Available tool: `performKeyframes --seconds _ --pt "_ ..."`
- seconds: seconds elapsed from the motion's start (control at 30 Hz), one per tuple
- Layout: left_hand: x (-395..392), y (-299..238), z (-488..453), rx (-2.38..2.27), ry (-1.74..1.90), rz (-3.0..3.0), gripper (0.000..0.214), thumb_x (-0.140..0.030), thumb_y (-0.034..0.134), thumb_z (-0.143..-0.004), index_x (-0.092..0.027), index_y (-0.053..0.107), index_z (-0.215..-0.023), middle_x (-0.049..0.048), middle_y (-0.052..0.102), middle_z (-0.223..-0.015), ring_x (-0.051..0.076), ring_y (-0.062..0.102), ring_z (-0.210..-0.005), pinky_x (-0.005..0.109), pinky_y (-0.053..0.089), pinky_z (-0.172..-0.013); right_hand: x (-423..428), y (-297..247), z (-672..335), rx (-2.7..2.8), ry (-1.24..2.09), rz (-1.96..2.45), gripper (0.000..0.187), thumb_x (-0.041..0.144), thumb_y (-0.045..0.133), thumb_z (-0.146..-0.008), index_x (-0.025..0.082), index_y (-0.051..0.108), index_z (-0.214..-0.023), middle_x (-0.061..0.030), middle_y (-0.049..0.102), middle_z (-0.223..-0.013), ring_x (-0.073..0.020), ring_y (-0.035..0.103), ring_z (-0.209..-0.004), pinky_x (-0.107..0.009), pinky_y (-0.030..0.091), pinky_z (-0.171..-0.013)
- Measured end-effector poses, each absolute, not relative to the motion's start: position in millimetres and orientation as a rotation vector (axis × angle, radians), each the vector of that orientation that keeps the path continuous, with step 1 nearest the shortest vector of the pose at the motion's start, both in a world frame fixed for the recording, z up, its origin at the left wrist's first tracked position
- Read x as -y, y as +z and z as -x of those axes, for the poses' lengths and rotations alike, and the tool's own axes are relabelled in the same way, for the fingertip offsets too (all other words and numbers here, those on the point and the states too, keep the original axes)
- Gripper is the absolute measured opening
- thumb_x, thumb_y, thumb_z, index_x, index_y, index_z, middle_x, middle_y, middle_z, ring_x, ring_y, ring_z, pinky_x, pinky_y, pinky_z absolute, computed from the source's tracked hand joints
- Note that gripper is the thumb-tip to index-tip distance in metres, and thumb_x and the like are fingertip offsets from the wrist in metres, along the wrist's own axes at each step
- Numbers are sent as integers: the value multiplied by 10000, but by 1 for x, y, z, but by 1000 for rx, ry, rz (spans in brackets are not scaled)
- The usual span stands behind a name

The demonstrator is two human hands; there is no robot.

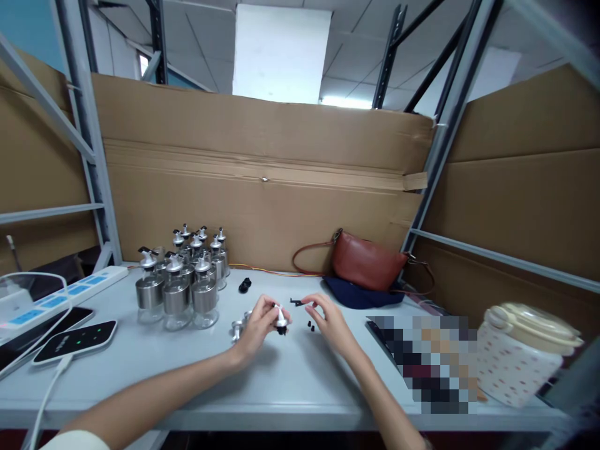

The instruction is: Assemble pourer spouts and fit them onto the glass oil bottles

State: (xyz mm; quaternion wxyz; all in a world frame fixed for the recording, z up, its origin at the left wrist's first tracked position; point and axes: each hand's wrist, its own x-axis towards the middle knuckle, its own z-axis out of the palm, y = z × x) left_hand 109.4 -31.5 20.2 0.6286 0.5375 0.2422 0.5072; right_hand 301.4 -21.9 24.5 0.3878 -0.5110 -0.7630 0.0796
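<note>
My left hand (pixel 257 325) is closed around a silver pourer top (pixel 280 319), its black end pointing down over the table. Between thumb and index finger, my right hand (pixel 330 320) pinches a small black lever-like piece (pixel 296 302), held apart from the pourer top. More silver metal tops (pixel 237 329) lie beside my left hand and are partly hidden by it. Near my right fingertips are several tiny black parts (pixel 311 326) on the table. To the left stand several glass dispenser bottles (pixel 176 297) with steel bands and silver pourers, some with black levers.
A few black pieces (pixel 244 285) lie behind my left hand. At left are a power strip (pixel 89 286) and a charging pad (pixel 75 342) with a cable. A red-brown bag (pixel 368 261) rests on a navy cap (pixel 349 294). A spotted container (pixel 520 362) stands at right.
</note>
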Motion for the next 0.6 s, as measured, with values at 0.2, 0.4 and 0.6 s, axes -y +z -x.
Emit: performKeyframes --seconds 0.2,0.4,0.6 --pt "44 -1 -121 -567 971 -1266 431 -554 613 -732 -191 425 -871 10 563 -759 156 565 -743 291 477 -626 -25 25 -325 2197 28 1814 303 92 479 -830 179 675 -1044 -109 669 -1101 -263 534 -1075 -353 377 -833" --pt "40 -2 -131 -596 965 -1329 429 -561 601 -727 -189 435 -862 5 550 -717 147 551 -694 256 444 -566 -28 22 -322 2304 -22 1896 265 110 499 -829 206 716 -946 -92 687 -1040 -253 545 -1049 -333 357 -808" --pt "39 -2 -128 -599 1011 -1353 373 -515 601 -743 -186 451 -838 -7 553 -676 135 555 -644 245 395 -572 -33 21 -319 2306 -85 1923 323 97 484 -839 207 673 -1077 -99 647 -1132 -239 526 -1108 -296 364 -803"
